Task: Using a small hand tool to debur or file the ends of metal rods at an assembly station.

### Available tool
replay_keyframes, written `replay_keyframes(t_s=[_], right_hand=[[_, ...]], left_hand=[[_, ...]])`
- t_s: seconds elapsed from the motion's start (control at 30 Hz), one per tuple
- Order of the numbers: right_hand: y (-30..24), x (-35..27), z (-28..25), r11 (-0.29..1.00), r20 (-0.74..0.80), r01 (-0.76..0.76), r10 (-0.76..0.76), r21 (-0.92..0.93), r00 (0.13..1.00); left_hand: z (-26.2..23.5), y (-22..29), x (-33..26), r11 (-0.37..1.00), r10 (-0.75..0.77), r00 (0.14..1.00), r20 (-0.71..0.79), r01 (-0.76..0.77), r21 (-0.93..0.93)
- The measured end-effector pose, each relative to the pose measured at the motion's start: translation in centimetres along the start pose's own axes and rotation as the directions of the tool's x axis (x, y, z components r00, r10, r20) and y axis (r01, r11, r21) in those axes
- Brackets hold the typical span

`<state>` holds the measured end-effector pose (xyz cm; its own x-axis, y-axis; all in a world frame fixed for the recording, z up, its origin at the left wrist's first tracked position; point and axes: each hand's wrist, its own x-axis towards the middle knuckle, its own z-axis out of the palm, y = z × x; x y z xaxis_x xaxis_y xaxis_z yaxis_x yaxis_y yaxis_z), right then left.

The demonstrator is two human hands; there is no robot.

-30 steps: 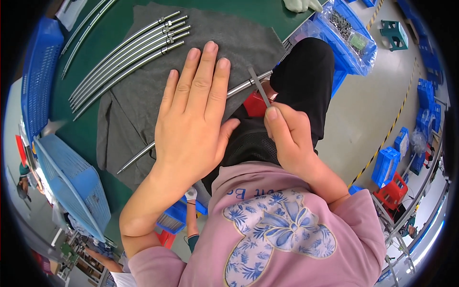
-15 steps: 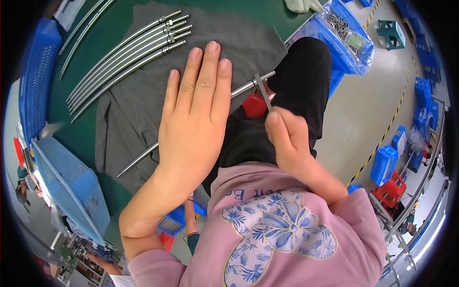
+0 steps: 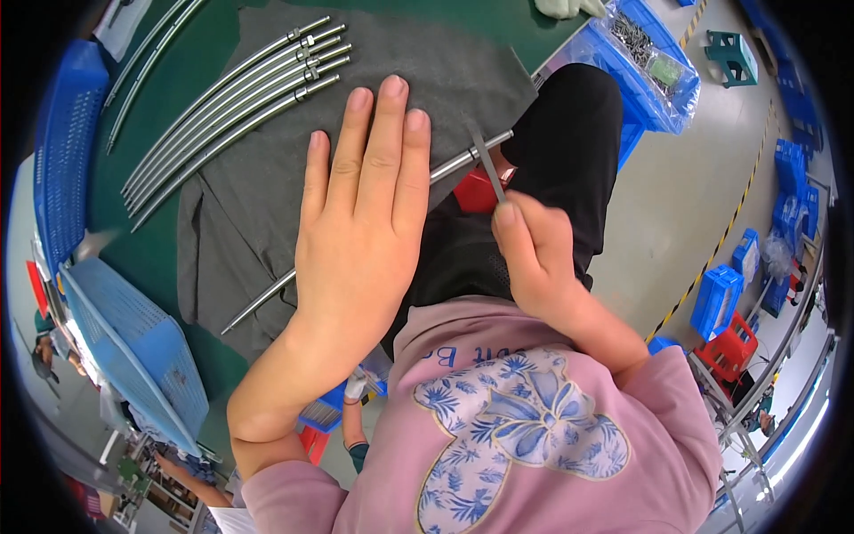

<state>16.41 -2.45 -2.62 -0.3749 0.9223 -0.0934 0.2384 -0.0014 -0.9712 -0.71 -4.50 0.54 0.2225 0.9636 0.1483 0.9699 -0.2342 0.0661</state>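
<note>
My left hand (image 3: 360,222) lies flat, fingers stretched out, over a thin shiny metal rod (image 3: 454,165) on a dark grey cloth (image 3: 236,218). Both ends of the rod stick out from under the hand; its middle is hidden. Closed around the near end of a narrow flat file (image 3: 488,165) is my right hand (image 3: 538,249). The file crosses the rod close to its right end and appears to touch it. Farther off on the cloth, several similar metal rods (image 3: 222,111) lie side by side, some with small collars near one end.
Two more rods (image 3: 147,80) rest on the green tabletop (image 3: 445,27) at the far left. Blue baskets (image 3: 133,329) stand along the left. At the upper right is a blue bin (image 3: 614,53) with small metal parts in a plastic bag. A green stool (image 3: 732,58) stands beyond it.
The file and my right hand have shifted very slightly, the file's tip now reaching a little farther past the rod. My left hand stays flat in the same place.
</note>
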Motion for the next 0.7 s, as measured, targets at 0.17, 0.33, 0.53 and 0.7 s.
replay_keyframes(t_s=[0.17,0.33,0.53,0.7], right_hand=[[-1.6,2.8,0.3,0.998,0.047,-0.014,0.011,0.069,0.999],[-0.8,1.8,-0.2,0.998,0.036,0.027,-0.029,0.050,0.999],[-0.2,0.4,0.3,0.997,0.002,-0.050,0.050,0.063,0.999],[-1.6,2.6,0.4,1.000,0.005,0.010,-0.010,0.011,1.000]], left_hand=[[-0.5,0.1,-0.2,1.000,-0.013,0.999,0.032,0.013,-0.018],[0.2,0.0,-0.1,0.999,-0.005,1.000,0.000,0.005,-0.038],[0.2,0.2,-0.1,0.998,-0.017,1.000,0.025,0.019,-0.054],[-0.2,0.0,-0.3,0.999,-0.015,0.999,0.042,0.017,-0.035]])
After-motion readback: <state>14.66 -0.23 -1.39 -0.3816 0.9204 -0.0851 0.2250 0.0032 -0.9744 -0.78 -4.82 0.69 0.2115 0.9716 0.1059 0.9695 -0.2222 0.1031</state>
